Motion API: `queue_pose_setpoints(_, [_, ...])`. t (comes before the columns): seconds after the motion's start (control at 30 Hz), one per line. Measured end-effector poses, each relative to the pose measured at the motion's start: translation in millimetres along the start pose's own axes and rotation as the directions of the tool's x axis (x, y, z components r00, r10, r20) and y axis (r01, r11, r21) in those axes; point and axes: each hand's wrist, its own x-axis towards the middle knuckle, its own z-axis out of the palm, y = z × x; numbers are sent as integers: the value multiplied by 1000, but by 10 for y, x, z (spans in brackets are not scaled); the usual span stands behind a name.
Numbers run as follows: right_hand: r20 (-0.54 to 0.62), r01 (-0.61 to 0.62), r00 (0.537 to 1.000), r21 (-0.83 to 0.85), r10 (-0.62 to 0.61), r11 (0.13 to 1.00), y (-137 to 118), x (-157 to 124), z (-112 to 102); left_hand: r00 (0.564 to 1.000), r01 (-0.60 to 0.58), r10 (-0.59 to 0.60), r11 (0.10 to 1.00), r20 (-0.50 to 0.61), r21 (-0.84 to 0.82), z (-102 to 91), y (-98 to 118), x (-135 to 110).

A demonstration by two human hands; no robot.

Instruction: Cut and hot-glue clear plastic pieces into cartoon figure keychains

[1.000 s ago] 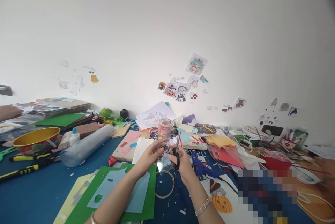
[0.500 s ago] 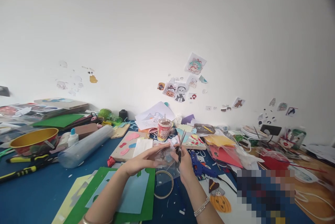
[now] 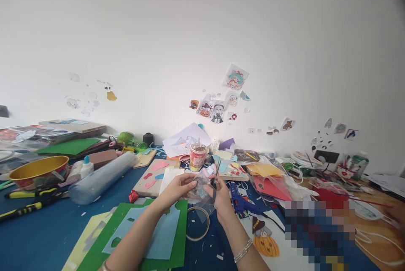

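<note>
Between my hands is a piece of crumpled clear plastic film, its lower end hanging over the blue tabletop. My left hand pinches the film's left side between thumb and fingers. My right hand is closed on a pair of scissors with dark handles, the blades pointing up and away from me. The right thumb lies close against the film; whether it presses on it I cannot tell. Below the film lies a round wooden hoop. Left of it, light blue paper with cut-out holes rests on green paper.
A drink cup with a straw stands behind my hands. A blue glue gun lies right of my right hand, beside a pumpkin drawing. To the left are a plastic roll, a glue bottle and yellow-black pliers.
My left hand has turned from fingers stretched over the film to a pinch on it. The film has shifted slightly, and the scissors have moved a little left.
</note>
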Motion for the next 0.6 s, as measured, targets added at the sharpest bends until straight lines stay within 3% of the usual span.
queue_pose_setpoints(0.2, [62, -90, 995, 98, 84, 991, 15, -4, 16, 989, -21, 30, 998, -144, 64, -4, -85, 78])
queue_pose_setpoints(0.43, [132, -163, 980, 121, 147, 979, -94, -32, -7, 977, -41, 60, 995, -206, 91, -35, -110, 86])
queue_pose_setpoints(0.6, [137, -70, 988, 11, 68, 997, -151, -55, -34, 966, -54, 93, 985, -240, 165, -86, -143, 110])
